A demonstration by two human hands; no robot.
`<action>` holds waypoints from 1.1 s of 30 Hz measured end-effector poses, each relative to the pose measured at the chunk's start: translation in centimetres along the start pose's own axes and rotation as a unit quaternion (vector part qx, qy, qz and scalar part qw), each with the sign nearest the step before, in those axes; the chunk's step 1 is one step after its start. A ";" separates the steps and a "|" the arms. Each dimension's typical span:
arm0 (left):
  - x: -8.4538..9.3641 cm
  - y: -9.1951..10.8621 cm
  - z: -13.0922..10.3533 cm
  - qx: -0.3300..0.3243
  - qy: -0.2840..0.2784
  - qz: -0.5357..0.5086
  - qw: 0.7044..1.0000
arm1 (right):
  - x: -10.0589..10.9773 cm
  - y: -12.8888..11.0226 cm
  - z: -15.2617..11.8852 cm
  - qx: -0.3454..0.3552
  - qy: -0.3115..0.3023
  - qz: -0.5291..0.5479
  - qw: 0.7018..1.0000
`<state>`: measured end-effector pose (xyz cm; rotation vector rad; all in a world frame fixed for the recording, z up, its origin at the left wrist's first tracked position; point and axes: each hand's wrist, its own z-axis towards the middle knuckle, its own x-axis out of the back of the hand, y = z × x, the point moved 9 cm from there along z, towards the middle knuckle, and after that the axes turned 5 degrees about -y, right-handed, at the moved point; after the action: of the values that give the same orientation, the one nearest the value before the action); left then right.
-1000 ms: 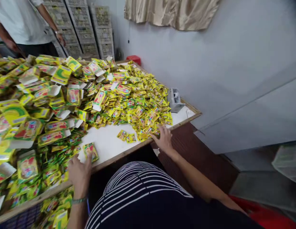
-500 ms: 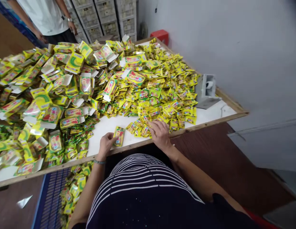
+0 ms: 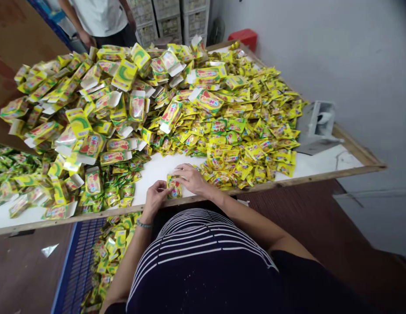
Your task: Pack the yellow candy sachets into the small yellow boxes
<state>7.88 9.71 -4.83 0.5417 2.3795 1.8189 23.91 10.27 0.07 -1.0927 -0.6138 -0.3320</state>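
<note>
One box (image 3: 174, 188) underway, left hand (image 3: 156, 196) pinching it, right hand's (image 3: 191, 179) grip unclear; heaped packets (image 3: 255, 152) and open boxes (image 3: 137, 106) left.

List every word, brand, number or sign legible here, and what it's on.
None reads with certainty.
Small box between left hand and right hand: bright lettering, too small to read.
Heaped boxes: pink and blue lettering, too blurred to quote.
Loose packets on the right: printed, too small to read.

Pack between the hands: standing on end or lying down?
Lying down: the pack shows its printed face upward between left hand and right hand.
</note>
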 end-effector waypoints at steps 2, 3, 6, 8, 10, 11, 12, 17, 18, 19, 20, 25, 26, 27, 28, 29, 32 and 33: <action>-0.5 0.0 0.0 -0.008 -0.031 -0.054 0.998 | -1.0 -0.4 0.6 0.002 -0.045 -0.037 0.998; -0.8 0.0 0.1 -0.011 -0.046 -0.083 0.995 | -1.3 -0.7 0.9 0.000 -0.066 -0.053 0.996; -1.2 -0.1 0.3 -0.008 -0.064 -0.130 0.989 | -2.1 -1.4 1.8 -0.013 -0.140 -0.087 0.986; -1.1 -0.2 0.4 -0.010 -0.062 -0.133 0.989 | -2.7 -1.8 2.4 -0.023 -0.193 -0.100 0.976; -0.9 -0.2 0.4 -0.020 -0.064 -0.132 0.989 | -3.4 -2.0 2.8 -0.030 -0.235 -0.110 0.965; -0.8 -0.1 0.3 -0.026 -0.068 -0.130 0.989 | -3.7 -2.1 3.0 -0.030 -0.247 -0.112 0.962; -0.7 -0.1 0.3 -0.031 -0.073 -0.127 0.989 | -3.9 -2.1 3.0 -0.024 -0.249 -0.110 0.962; 0.2 -1.0 -0.2 -0.033 -0.052 -0.142 0.988 | -1.8 -1.5 1.7 0.012 -0.051 -0.002 0.999; 0.5 -1.2 -0.3 -0.032 -0.035 -0.149 0.988 | -1.0 -0.6 1.0 -0.012 0.009 0.033 0.999; 0.8 -1.3 -0.4 -0.033 -0.017 -0.153 0.988 | -0.7 0.3 0.3 -0.036 0.044 0.067 0.996; 1.1 -1.4 -0.6 -0.037 0.001 -0.151 0.988 | -1.0 1.0 -0.3 -0.054 0.053 0.098 0.992; 1.6 -1.1 -1.4 -0.084 0.060 -0.079 0.992 | -3.2 1.5 -1.0 -0.049 0.004 0.137 0.989; 1.5 -1.0 -1.4 -0.093 0.061 -0.057 0.992 | -3.3 1.5 -0.8 -0.045 0.000 0.127 0.991; 1.4 -0.9 -1.4 -0.102 0.060 -0.036 0.992 | -3.4 1.5 -0.6 -0.043 -0.005 0.115 0.992; 1.3 -0.8 -1.3 -0.107 0.057 -0.018 0.992 | -3.4 1.5 -0.4 -0.042 -0.013 0.104 0.994; 1.3 -0.8 -1.2 -0.109 0.054 -0.006 0.993 | -3.3 1.6 -0.2 -0.045 -0.018 0.096 0.994; 1.1 -1.0 -0.6 -0.095 0.035 -0.013 0.995 | -2.7 2.3 0.4 -0.087 -0.019 0.100 0.991; 1.0 -1.0 -0.5 -0.090 0.029 -0.024 0.995 | -2.4 2.5 0.5 -0.103 -0.017 0.102 0.989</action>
<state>6.58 9.37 -5.53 0.4135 2.2123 2.0256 23.20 11.73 -3.10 -1.3506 -0.4996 -0.2036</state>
